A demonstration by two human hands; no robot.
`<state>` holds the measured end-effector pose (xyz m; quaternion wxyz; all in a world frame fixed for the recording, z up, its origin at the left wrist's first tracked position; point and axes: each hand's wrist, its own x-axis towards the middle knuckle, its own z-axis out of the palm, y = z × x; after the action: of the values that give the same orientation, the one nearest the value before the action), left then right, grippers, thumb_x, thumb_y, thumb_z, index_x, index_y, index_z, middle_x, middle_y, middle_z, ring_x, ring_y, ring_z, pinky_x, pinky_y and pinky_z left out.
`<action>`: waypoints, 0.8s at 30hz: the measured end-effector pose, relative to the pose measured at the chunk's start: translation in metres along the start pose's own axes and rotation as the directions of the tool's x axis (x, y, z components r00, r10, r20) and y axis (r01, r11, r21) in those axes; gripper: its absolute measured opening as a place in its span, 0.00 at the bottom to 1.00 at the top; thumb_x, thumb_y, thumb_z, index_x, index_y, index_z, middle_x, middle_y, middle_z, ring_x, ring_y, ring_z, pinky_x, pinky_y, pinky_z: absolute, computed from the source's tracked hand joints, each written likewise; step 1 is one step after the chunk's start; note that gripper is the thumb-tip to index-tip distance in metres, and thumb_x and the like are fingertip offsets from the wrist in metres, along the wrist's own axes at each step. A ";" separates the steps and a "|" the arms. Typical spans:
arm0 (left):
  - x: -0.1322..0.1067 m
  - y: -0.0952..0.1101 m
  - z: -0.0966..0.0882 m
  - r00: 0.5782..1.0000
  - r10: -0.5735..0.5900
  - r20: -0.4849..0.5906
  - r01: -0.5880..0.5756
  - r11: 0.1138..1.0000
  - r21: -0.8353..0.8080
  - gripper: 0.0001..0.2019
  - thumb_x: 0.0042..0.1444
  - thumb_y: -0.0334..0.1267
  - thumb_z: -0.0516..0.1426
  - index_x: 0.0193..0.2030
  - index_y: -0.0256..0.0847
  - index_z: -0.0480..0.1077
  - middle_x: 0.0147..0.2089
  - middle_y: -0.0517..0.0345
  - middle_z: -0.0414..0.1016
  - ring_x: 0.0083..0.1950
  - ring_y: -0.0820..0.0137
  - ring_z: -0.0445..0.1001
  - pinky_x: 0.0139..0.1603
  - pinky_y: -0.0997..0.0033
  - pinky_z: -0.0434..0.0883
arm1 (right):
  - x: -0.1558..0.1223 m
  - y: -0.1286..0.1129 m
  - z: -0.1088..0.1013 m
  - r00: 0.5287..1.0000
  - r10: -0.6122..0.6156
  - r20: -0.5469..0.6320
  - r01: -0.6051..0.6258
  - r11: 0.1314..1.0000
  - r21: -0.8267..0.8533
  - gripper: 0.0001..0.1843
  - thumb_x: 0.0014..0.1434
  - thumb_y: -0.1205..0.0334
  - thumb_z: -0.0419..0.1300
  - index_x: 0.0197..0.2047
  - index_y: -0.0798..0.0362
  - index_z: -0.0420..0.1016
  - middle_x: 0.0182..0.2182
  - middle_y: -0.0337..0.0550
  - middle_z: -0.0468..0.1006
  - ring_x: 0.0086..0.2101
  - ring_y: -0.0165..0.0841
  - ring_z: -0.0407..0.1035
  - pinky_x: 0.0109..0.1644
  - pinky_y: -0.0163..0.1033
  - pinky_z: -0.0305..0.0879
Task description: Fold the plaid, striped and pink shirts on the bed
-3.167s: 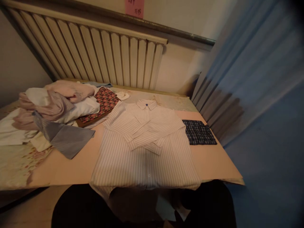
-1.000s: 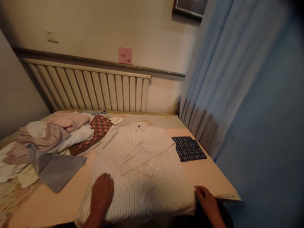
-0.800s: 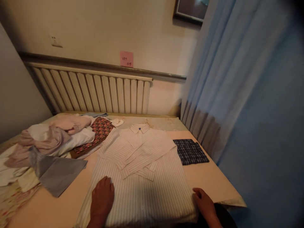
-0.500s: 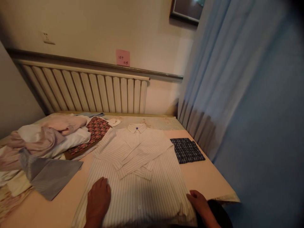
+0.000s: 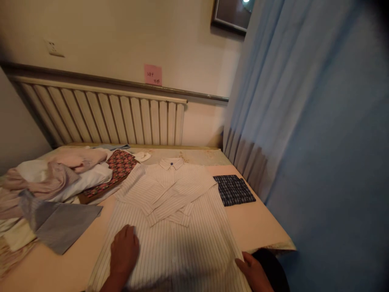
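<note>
A white shirt [image 5: 170, 251] with thin dark stripes lies buttoned side up, its collar away from me and its sleeves folded across the chest. My left hand [image 5: 124, 252] is on the left part of the shirt's body, back up. Its fingers are curled closed, with a bit of cloth seeming pinched at the tips. At the lower right edge of the shirt, my right hand [image 5: 254, 271] has thumb and fingers closed on the side of the fabric. The hem runs out of the bottom of the view.
Left of the shirt are a grey cloth [image 5: 65, 225], a heap of pink and white clothes [image 5: 63, 174] and a red patterned cloth [image 5: 120, 168]. A folded dark checked cloth [image 5: 234, 190] lies right. A radiator [image 5: 121, 113] stands behind; a blue curtain [image 5: 291, 121] hangs right.
The view has shifted slightly, moving the scene left. My right hand is a little lower along the shirt's side edge; my left hand stays in about the same place on the shirt.
</note>
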<state>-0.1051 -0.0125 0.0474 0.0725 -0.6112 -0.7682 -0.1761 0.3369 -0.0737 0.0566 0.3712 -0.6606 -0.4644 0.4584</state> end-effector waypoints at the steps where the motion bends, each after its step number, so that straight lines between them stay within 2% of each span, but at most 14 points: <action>1: -0.003 0.012 -0.003 1.000 0.021 0.003 -0.020 0.998 -0.057 0.19 0.60 0.34 0.43 0.52 0.30 0.68 0.55 0.39 0.69 0.56 0.55 0.66 0.56 0.54 0.63 | -0.001 -0.003 0.002 1.000 0.001 0.016 -0.002 1.000 0.024 0.23 0.43 0.46 0.57 0.36 0.54 0.77 0.30 0.45 0.80 0.39 0.44 0.74 0.41 0.41 0.68; 3: -0.014 0.048 -0.009 0.996 0.086 0.037 -0.074 0.965 -0.253 0.20 0.60 0.35 0.43 0.53 0.30 0.68 0.53 0.40 0.71 0.56 0.56 0.66 0.59 0.54 0.62 | -0.004 -0.008 0.007 0.999 -0.007 0.041 0.005 0.999 0.050 0.22 0.43 0.45 0.58 0.34 0.54 0.76 0.28 0.44 0.79 0.36 0.42 0.73 0.40 0.40 0.67; 5: -0.034 0.096 -0.017 0.982 0.108 0.152 -0.021 0.874 -0.485 0.20 0.60 0.37 0.44 0.55 0.37 0.67 0.54 0.46 0.71 0.56 0.59 0.68 0.59 0.56 0.63 | -0.006 -0.016 0.014 0.999 -0.023 0.039 0.021 0.998 0.052 0.20 0.43 0.45 0.58 0.31 0.54 0.74 0.27 0.42 0.77 0.34 0.40 0.72 0.38 0.38 0.67; 7: -0.056 0.146 -0.026 0.910 0.215 0.354 0.071 0.761 -0.645 0.20 0.58 0.42 0.49 0.56 0.43 0.66 0.52 0.49 0.73 0.51 0.62 0.71 0.54 0.60 0.67 | -0.007 -0.025 0.020 0.999 -0.036 0.031 0.034 0.999 0.041 0.19 0.44 0.44 0.58 0.29 0.53 0.73 0.26 0.39 0.76 0.32 0.38 0.70 0.37 0.37 0.66; 9: -0.074 0.190 -0.036 0.821 0.330 0.466 0.136 0.680 -0.720 0.20 0.54 0.44 0.53 0.53 0.43 0.68 0.49 0.51 0.74 0.47 0.65 0.72 0.52 0.65 0.67 | -0.008 -0.034 0.026 0.998 -0.051 0.035 0.051 0.999 0.010 0.18 0.43 0.44 0.58 0.27 0.52 0.71 0.24 0.38 0.74 0.31 0.36 0.69 0.35 0.36 0.65; 10: -0.079 0.208 -0.040 0.778 0.350 0.521 0.197 0.651 -0.733 0.20 0.53 0.44 0.54 0.52 0.42 0.68 0.46 0.52 0.75 0.44 0.66 0.73 0.50 0.66 0.68 | -0.008 -0.037 0.029 0.997 -0.060 0.042 0.061 0.998 -0.016 0.17 0.43 0.45 0.58 0.26 0.52 0.70 0.24 0.37 0.73 0.30 0.35 0.68 0.35 0.35 0.64; 12: -0.082 0.234 -0.047 0.740 0.361 0.567 0.287 0.593 -0.753 0.16 0.54 0.45 0.53 0.46 0.40 0.70 0.41 0.53 0.75 0.43 0.66 0.72 0.48 0.67 0.67 | -0.006 -0.041 0.034 0.996 -0.080 0.051 0.084 0.993 -0.078 0.16 0.43 0.45 0.59 0.24 0.51 0.68 0.22 0.36 0.71 0.30 0.35 0.67 0.35 0.35 0.63; 16: -0.067 0.257 -0.042 0.665 0.338 0.666 0.448 0.533 -0.717 0.11 0.55 0.44 0.53 0.30 0.39 0.68 0.32 0.56 0.72 0.38 0.67 0.71 0.41 0.67 0.67 | -0.002 -0.038 0.044 0.988 -0.145 0.058 0.153 0.977 -0.149 0.15 0.44 0.46 0.58 0.25 0.50 0.70 0.22 0.37 0.71 0.31 0.36 0.67 0.38 0.37 0.64; 20: -0.057 0.265 -0.020 0.612 0.243 0.753 0.602 0.475 -0.642 0.09 0.46 0.40 0.60 0.28 0.40 0.64 0.28 0.61 0.67 0.34 0.69 0.69 0.35 0.70 0.65 | 0.004 -0.036 0.046 0.979 -0.171 0.111 0.187 0.972 -0.144 0.13 0.44 0.50 0.58 0.30 0.49 0.74 0.23 0.37 0.73 0.31 0.37 0.68 0.38 0.38 0.65; 22: -0.054 0.267 -0.014 0.573 0.228 0.787 0.661 0.438 -0.609 0.08 0.44 0.38 0.60 0.30 0.40 0.65 0.27 0.62 0.67 0.33 0.69 0.69 0.33 0.70 0.65 | 0.009 -0.040 0.038 0.965 -0.151 0.214 0.182 0.974 -0.132 0.12 0.43 0.52 0.60 0.30 0.49 0.74 0.23 0.37 0.73 0.30 0.35 0.68 0.37 0.37 0.64; 24: -0.051 0.266 -0.013 0.544 0.256 0.799 0.665 0.449 -0.597 0.07 0.44 0.34 0.58 0.33 0.39 0.67 0.29 0.59 0.70 0.34 0.67 0.71 0.33 0.69 0.66 | 0.019 -0.045 0.026 0.928 -0.093 0.360 0.142 0.984 -0.111 0.11 0.42 0.54 0.60 0.30 0.50 0.73 0.22 0.36 0.73 0.27 0.33 0.68 0.33 0.35 0.63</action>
<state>0.1626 -0.0133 0.0916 -0.6318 -0.4469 -0.5833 -0.2467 0.3028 -0.0411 0.0848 0.2631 -0.5620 -0.5922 0.5141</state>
